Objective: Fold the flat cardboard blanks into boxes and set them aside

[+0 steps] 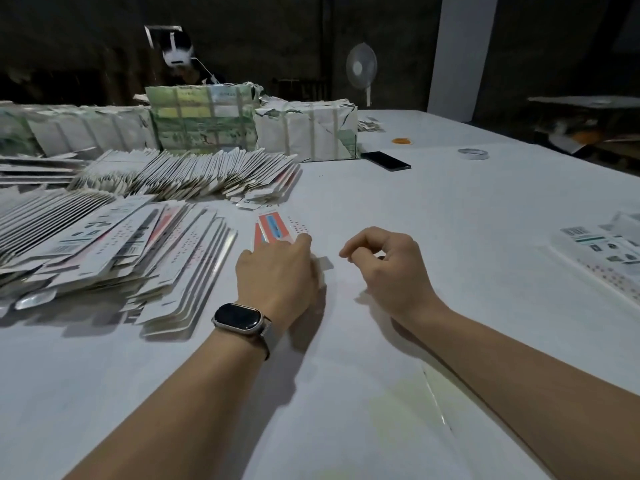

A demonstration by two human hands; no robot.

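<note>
We see both bare forearms reaching over the white table (450, 220). The left hand (277, 268), with a dark watch (238, 317) on its wrist, lies over a flat cardboard blank (277, 228) printed orange-red and blue. Its fingers curl down onto the blank's near end, but the back of the hand hides them, so we cannot tell whether they pinch the card or only press it. A small white flap (325, 263) sticks out from under this hand on the right.

The right hand (384, 261) hovers just right of the left one, fingers loosely curled, thumb near forefinger, holding nothing we can see.

To the left, a fanned stack of flat blanks (114, 244) runs off the frame's left edge. Farther back lies a second fanned row (194, 178), and behind it wrapped bundles (304, 133), their print too blurred to read. At the right edge more printed pieces (602, 251) are cut off.

Far right on the table lie a black phone (386, 161), a tape roll (472, 154) and an orange object (401, 141) too small to identify. A fan (362, 69) stands in the dark behind.
</note>
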